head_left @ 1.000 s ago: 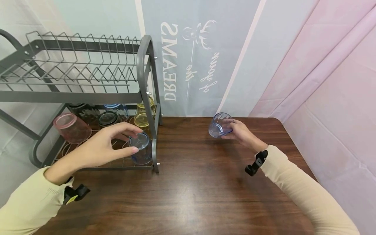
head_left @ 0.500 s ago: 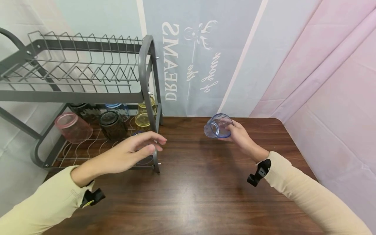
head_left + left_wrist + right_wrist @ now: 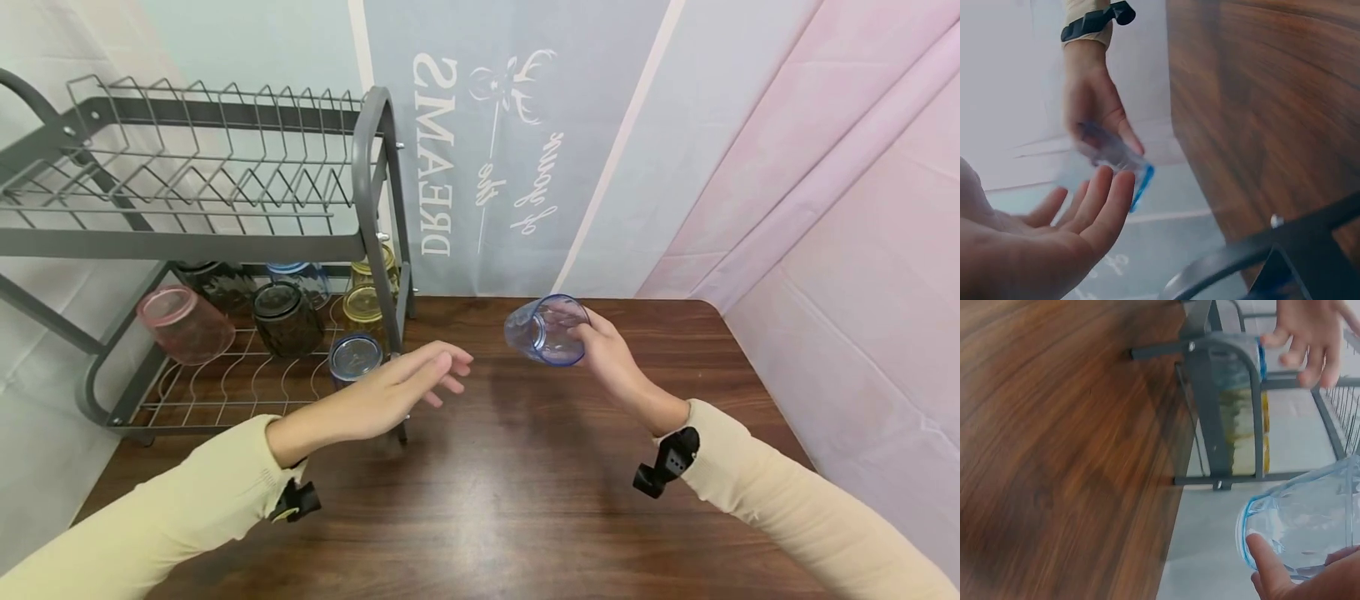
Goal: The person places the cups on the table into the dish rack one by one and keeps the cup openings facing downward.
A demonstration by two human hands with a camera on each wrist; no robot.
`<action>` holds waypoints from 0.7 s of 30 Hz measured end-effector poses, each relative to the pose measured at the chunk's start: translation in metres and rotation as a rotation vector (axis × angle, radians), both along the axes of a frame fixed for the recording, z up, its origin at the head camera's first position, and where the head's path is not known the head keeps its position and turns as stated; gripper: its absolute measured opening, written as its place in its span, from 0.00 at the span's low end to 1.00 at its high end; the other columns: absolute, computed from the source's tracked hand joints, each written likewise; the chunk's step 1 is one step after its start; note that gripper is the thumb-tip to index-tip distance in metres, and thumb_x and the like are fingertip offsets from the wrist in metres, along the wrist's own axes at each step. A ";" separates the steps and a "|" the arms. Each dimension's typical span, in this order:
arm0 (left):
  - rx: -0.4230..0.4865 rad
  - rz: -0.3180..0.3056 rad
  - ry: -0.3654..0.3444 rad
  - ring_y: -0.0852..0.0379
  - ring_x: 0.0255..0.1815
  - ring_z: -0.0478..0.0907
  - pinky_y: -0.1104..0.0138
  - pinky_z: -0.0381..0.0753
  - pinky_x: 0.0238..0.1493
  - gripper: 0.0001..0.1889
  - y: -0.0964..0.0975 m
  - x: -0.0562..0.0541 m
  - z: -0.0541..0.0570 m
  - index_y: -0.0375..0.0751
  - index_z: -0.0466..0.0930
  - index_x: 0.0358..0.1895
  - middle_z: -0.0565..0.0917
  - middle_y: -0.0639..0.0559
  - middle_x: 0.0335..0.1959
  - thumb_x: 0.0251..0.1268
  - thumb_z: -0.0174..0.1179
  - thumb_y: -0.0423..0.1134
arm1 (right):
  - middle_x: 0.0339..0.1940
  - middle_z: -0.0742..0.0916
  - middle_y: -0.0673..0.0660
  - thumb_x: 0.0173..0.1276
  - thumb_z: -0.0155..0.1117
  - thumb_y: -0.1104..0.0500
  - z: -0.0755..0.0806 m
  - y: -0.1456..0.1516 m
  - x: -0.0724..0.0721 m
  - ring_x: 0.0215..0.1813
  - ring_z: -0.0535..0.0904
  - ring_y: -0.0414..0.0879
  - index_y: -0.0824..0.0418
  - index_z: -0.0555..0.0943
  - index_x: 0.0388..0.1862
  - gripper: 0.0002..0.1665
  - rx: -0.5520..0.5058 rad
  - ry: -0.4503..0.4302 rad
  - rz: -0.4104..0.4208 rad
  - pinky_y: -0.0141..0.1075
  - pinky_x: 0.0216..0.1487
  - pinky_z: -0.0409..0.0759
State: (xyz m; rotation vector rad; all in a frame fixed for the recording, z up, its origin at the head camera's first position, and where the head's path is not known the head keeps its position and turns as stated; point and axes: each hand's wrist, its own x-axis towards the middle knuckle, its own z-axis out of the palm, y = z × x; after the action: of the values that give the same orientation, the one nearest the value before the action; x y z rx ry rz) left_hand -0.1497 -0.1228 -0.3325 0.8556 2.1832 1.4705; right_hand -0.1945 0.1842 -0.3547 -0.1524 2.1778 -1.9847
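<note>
My right hand (image 3: 618,367) grips a clear blue-tinted drinking glass (image 3: 525,331) by its rim end, thumb at the rim. The glass is tilted on its side above the table, its mouth facing right and its base pointing left. In the right wrist view the thumb lies against the blue-edged end of the glass (image 3: 1310,515). My left hand (image 3: 393,392) hovers just right of the rack's front corner, fingers spread and slightly bent, holding nothing. A blue-rimmed glass (image 3: 356,357) stands on the lower shelf, partly hidden behind that hand.
A grey two-tier dish rack (image 3: 367,167) stands at the left, its upper wire tier bare. Its lower shelf holds a tilted pink glass (image 3: 187,325), a dark glass (image 3: 285,321), a yellow glass (image 3: 363,308) and others. A printed cloth (image 3: 600,100) hangs behind the brown table (image 3: 480,500).
My left hand has left the blue-rimmed glass on the shelf and moved right, out past the rack's corner. The glass in my right hand has shifted slightly left and tipped further over.
</note>
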 end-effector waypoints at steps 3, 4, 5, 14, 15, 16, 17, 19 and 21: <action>0.034 0.042 -0.087 0.44 0.60 0.79 0.57 0.84 0.54 0.28 0.012 -0.005 -0.005 0.34 0.67 0.70 0.76 0.37 0.63 0.87 0.29 0.50 | 0.69 0.73 0.73 0.74 0.32 0.70 0.003 -0.005 0.006 0.71 0.70 0.61 0.73 0.64 0.74 0.31 -0.029 0.050 0.016 0.39 0.54 0.84; 0.047 0.057 -0.121 0.43 0.60 0.79 0.57 0.84 0.53 0.29 0.016 -0.007 -0.008 0.33 0.67 0.70 0.76 0.36 0.63 0.87 0.28 0.51 | 0.69 0.74 0.73 0.74 0.32 0.71 0.004 -0.007 0.007 0.71 0.71 0.61 0.73 0.65 0.73 0.31 -0.021 0.073 0.015 0.39 0.56 0.84; 0.060 0.070 -0.154 0.41 0.60 0.79 0.56 0.84 0.53 0.30 0.020 -0.008 -0.010 0.32 0.66 0.70 0.76 0.35 0.63 0.87 0.27 0.52 | 0.69 0.75 0.73 0.74 0.32 0.71 0.005 -0.008 0.009 0.71 0.71 0.60 0.73 0.66 0.72 0.30 -0.004 0.099 0.013 0.38 0.58 0.83; 0.222 0.099 -0.432 0.34 0.63 0.76 0.51 0.83 0.55 0.41 0.048 -0.015 -0.036 0.26 0.59 0.73 0.73 0.29 0.65 0.83 0.20 0.62 | 0.67 0.80 0.59 0.74 0.38 0.72 -0.002 -0.021 0.026 0.69 0.74 0.49 0.63 0.73 0.72 0.31 0.163 0.403 -0.026 0.36 0.66 0.75; 0.247 0.091 -0.452 0.33 0.64 0.75 0.51 0.83 0.56 0.42 0.050 -0.015 -0.037 0.26 0.58 0.73 0.73 0.28 0.65 0.82 0.20 0.63 | 0.69 0.79 0.57 0.74 0.38 0.73 -0.003 -0.023 0.028 0.69 0.74 0.48 0.62 0.73 0.72 0.31 0.183 0.457 -0.021 0.35 0.66 0.75; 0.271 0.085 -0.470 0.33 0.65 0.74 0.50 0.82 0.57 0.43 0.052 -0.015 -0.037 0.26 0.57 0.74 0.72 0.28 0.66 0.81 0.20 0.65 | 0.70 0.78 0.57 0.74 0.39 0.74 -0.005 -0.024 0.029 0.70 0.73 0.48 0.62 0.73 0.72 0.31 0.203 0.522 -0.016 0.35 0.66 0.74; 0.292 0.079 -0.483 0.33 0.66 0.73 0.49 0.81 0.59 0.45 0.054 -0.015 -0.037 0.27 0.56 0.74 0.72 0.28 0.66 0.80 0.19 0.66 | 0.71 0.77 0.57 0.74 0.40 0.75 -0.007 -0.025 0.030 0.71 0.72 0.48 0.63 0.73 0.73 0.32 0.218 0.592 -0.006 0.35 0.68 0.73; 0.330 0.070 -0.496 0.33 0.67 0.71 0.48 0.79 0.61 0.46 0.057 -0.015 -0.036 0.27 0.52 0.76 0.70 0.28 0.68 0.79 0.19 0.67 | 0.71 0.77 0.60 0.72 0.41 0.78 -0.009 -0.027 0.031 0.73 0.71 0.50 0.65 0.73 0.72 0.33 0.261 0.743 0.003 0.35 0.72 0.68; 0.364 0.054 -0.498 0.33 0.69 0.70 0.47 0.77 0.63 0.46 0.060 -0.015 -0.036 0.27 0.49 0.77 0.68 0.27 0.70 0.78 0.19 0.68 | 0.72 0.76 0.64 0.68 0.42 0.81 -0.012 -0.029 0.030 0.74 0.70 0.53 0.68 0.72 0.71 0.34 0.276 0.875 0.014 0.38 0.75 0.65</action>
State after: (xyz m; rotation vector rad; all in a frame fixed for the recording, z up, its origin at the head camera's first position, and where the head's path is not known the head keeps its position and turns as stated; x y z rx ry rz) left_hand -0.1644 -0.0628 -0.3682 0.4619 1.6127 1.9010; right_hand -0.1644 0.1555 -0.3666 -1.1738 2.8803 -1.7559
